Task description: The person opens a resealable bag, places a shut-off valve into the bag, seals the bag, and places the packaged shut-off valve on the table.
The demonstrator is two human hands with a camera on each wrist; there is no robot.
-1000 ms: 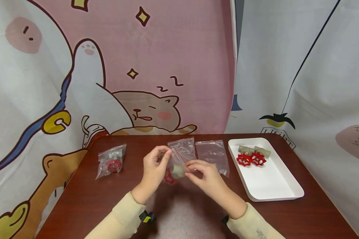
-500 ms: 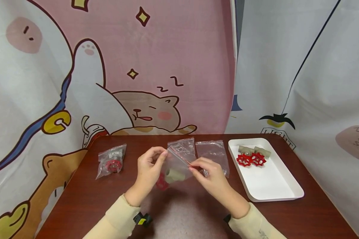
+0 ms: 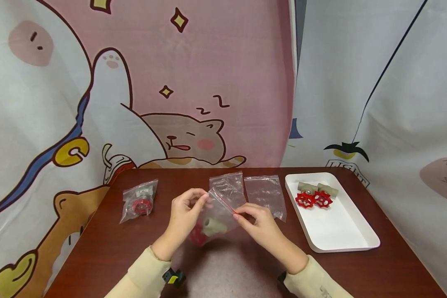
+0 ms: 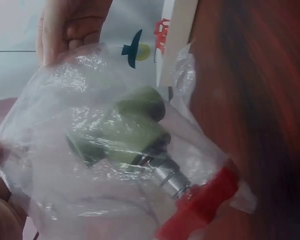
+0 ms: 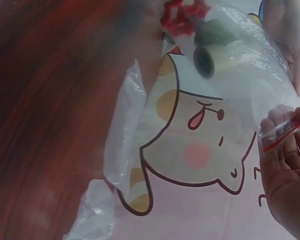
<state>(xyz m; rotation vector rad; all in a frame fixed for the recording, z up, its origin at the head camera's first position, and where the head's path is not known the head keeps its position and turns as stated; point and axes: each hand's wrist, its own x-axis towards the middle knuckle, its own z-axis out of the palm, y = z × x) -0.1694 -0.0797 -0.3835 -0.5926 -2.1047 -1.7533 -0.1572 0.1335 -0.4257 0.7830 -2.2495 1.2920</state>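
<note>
In the head view a clear zip bag hangs between both hands over the table. My left hand pinches its upper left corner. Finger and thumb of my right hand grip the other end of the red-lined zip strip. Inside the bag lies a valve, its olive-green body and metal stem showing through the plastic in the left wrist view. The valve's red handwheel sits low in the bag. Whether the zip is sealed along its whole length, I cannot tell.
Two flat zip bags, one behind the hands and another beside it, lie on the brown table. A bagged valve lies at left. At right, a white tray bears two valves with red handwheels.
My left hand has shifted left, and the bagged valve has swung left and slightly down. The right hand still pinches the zip's right end, after a small move.
</note>
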